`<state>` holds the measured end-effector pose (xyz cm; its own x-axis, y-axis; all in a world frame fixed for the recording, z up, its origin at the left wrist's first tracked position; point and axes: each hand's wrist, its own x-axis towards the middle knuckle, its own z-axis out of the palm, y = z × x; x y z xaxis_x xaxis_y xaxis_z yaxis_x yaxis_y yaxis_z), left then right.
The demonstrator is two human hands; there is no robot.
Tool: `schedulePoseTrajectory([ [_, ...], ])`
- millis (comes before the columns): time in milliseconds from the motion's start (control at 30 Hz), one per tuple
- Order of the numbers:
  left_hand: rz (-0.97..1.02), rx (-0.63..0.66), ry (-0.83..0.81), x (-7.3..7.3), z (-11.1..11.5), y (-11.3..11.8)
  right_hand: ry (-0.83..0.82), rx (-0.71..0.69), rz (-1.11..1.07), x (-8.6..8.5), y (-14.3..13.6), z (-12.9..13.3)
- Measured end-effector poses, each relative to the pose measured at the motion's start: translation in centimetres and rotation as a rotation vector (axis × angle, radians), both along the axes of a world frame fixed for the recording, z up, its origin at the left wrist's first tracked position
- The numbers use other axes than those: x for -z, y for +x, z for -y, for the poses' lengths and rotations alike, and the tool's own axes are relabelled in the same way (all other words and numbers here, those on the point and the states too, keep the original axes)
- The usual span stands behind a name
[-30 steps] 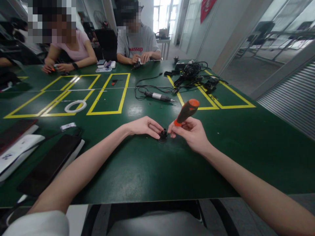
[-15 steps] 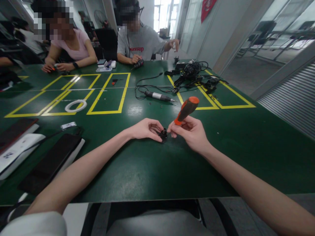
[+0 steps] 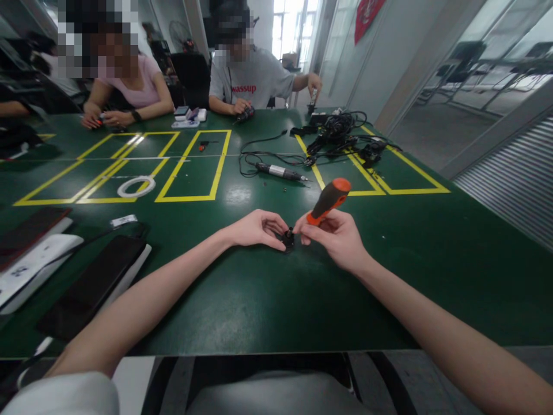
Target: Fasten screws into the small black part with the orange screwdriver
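Note:
A small black round part (image 3: 288, 240) with a raised centre rests on the green table, between my two hands. My left hand (image 3: 260, 229) is closed around its left side, thumb in front and fingers behind. In my right hand (image 3: 334, 235) is a screwdriver (image 3: 329, 200) with an orange and dark grey handle, tilted with the butt up and to the right. Its shaft is hidden by my fingers. The right fingertips are close to the black part's right side; whether they touch it I cannot tell.
Beyond my hands lies a corded electric screwdriver (image 3: 280, 172). A tangle of black cables (image 3: 337, 129) is at the back right, a white ring (image 3: 136, 186) at the left. Several power banks or phones, one black (image 3: 93, 288), sit at front left. Two people work across the table (image 3: 242, 311).
The screwdriver's handle has tipped slightly lower. My hands stay nearly in place at the black part. Across the table, one person's raised hand has come down toward the tabletop by the cables.

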<state>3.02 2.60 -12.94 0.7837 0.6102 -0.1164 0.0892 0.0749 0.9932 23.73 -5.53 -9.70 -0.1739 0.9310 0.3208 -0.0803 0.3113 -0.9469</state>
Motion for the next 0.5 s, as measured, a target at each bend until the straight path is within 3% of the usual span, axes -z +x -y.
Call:
schedulePoseTrajectory([
  [300, -0.054, 0.018, 0.033, -0.01, 0.02, -0.45, -0.048, -0.086, -0.085, 0.48, -0.31, -0.39],
  [500, -0.026, -0.009, 0.047, 0.27, 0.01, -0.41, -0.05, 0.009, -0.038, 0.33, -0.3, -0.39],
])
